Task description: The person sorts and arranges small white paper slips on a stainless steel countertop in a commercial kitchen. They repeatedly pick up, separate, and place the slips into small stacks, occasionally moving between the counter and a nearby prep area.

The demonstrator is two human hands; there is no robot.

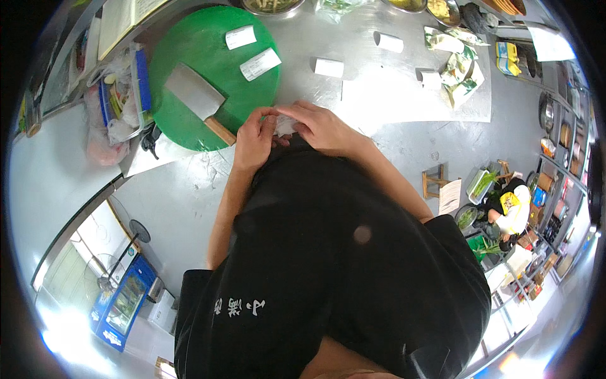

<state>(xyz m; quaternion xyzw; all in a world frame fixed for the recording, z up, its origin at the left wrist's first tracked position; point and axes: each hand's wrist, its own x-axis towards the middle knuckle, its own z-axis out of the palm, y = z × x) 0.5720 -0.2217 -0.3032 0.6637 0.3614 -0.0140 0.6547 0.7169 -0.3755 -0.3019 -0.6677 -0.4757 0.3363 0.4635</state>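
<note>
In front of my waist, my left hand [253,137] and my right hand [326,129] meet over a crumpled white piece of thin paper or plastic [285,126]. Fingers of both hands hold it and cover part of it. Beyond my left hand lies a round green chopping board [189,38]. On it rests a cleaver [195,92] with a wooden handle, whose end is close to my left wrist. Two curled paper slips [260,64] bearing print lie on the same board. Past my right hand, another curled slip [329,67] lies on the stainless steel table [303,45].
Left of the board stands a blue-edged plastic tub [142,80] with bagged food. Metal bowls [272,5] line the far edge. Green-and-white packaging [457,71] lies at right. Across the floor, a person [511,208] sits among vegetable containers, near a wooden stool [433,182].
</note>
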